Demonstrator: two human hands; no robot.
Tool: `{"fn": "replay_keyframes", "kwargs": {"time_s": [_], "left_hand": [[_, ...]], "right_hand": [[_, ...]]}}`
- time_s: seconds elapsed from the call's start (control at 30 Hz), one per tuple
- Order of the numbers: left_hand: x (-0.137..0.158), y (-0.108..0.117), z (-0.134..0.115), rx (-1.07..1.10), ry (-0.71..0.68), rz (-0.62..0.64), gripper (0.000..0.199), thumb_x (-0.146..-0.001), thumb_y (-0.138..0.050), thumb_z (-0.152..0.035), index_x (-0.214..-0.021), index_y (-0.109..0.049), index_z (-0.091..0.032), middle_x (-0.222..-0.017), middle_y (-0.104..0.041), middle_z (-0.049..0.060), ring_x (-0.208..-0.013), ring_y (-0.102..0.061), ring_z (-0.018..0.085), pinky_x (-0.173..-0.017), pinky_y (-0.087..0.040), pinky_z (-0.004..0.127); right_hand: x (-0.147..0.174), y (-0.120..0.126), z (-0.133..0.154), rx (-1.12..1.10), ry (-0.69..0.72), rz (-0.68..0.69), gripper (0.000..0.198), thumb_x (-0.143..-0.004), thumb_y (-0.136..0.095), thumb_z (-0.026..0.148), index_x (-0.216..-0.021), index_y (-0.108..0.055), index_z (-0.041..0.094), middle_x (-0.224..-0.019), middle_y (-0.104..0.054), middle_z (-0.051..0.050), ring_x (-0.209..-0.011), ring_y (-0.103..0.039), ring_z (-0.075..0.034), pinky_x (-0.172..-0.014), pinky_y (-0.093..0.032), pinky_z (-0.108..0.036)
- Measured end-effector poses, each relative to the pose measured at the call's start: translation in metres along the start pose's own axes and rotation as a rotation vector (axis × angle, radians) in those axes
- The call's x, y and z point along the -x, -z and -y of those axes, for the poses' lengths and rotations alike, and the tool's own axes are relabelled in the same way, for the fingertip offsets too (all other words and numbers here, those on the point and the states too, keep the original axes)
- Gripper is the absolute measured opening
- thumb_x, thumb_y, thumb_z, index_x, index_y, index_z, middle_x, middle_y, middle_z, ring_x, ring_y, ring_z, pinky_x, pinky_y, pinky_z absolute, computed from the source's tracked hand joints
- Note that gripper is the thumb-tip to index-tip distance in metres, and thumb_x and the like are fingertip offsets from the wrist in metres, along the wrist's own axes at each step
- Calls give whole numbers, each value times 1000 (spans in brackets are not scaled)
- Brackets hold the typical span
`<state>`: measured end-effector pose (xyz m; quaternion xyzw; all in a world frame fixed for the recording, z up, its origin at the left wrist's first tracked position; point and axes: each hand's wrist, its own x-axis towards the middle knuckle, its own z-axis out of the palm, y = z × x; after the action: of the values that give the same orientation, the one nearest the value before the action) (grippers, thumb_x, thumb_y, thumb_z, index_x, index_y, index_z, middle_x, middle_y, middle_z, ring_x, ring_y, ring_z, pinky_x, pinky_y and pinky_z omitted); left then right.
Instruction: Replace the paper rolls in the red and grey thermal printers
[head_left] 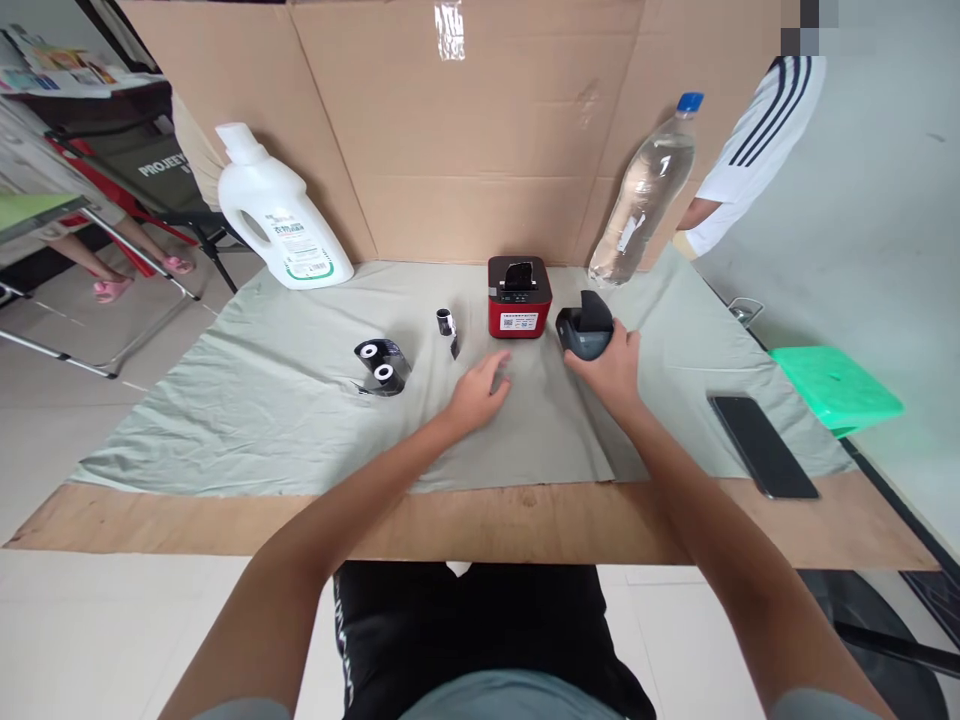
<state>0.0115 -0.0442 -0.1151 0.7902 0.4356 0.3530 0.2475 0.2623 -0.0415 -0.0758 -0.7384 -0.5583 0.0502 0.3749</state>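
Note:
My right hand is wrapped round a small dark grey device, which looks like a portable label printer with a black strip standing up from its top. It is at or just above the cloth, I cannot tell which. To its left stands a red and black box-shaped printer, with black paper rising from its top slot and a white label on its front. My left hand is in front of that printer, fingers apart, holding nothing. Farther left are a small black roll with a loose tail and two black rolls with white cores.
A white detergent jug and a blue-capped water bottle stand against the cardboard panel. A phone lies right on the grey-green cloth. A green basket is beyond the table's right side. Other people are behind the panel.

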Motion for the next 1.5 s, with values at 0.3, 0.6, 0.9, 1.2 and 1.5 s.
{"fn": "replay_keyframes", "kwargs": {"time_s": [0.3,0.6,0.9,1.2,1.5], "left_hand": [[50,6,-3,-222,-187,66,71,-100,-50,-28,-166,-27,-19,-127,-72,15,-112,-73,29,-90,-64,44],[45,4,-3,-278,-195,149,57,-101,-46,-22,-157,-43,-15,-141,-62,17,-129,-63,29,-117,-51,51],[43,6,-17,-523,-133,285,53,-102,-39,-20,-153,-46,-6,-114,-67,18,-108,-62,31,-90,-51,44],[44,4,-20,-571,-159,304,55,-102,-39,-21,-153,-45,-1,-115,-69,20,-111,-63,33,-90,-47,43],[43,3,-15,-300,-130,53,53,-102,-47,-29,-153,-51,-14,-113,-66,12,-103,-63,25,-91,-50,41]], "right_hand": [[101,0,48,-152,102,138,100,-65,-82,51,-151,-41,19,-120,-50,-14,-117,-56,-37,-106,-50,-56],[116,-12,37,-87,41,155,107,-65,-86,54,-151,-38,12,-125,-49,-17,-122,-53,-37,-110,-46,-57],[118,-11,37,-56,-4,231,119,-66,-85,55,-159,-26,9,-133,-49,-22,-131,-50,-41,-113,-44,-56],[115,-11,32,-51,32,247,128,-65,-87,55,-164,-19,10,-135,-47,-22,-133,-47,-42,-115,-41,-59],[109,-10,20,-254,116,155,76,-90,-59,65,-148,-51,16,-142,-45,-20,-141,-41,-37,-121,-35,-61]]}}
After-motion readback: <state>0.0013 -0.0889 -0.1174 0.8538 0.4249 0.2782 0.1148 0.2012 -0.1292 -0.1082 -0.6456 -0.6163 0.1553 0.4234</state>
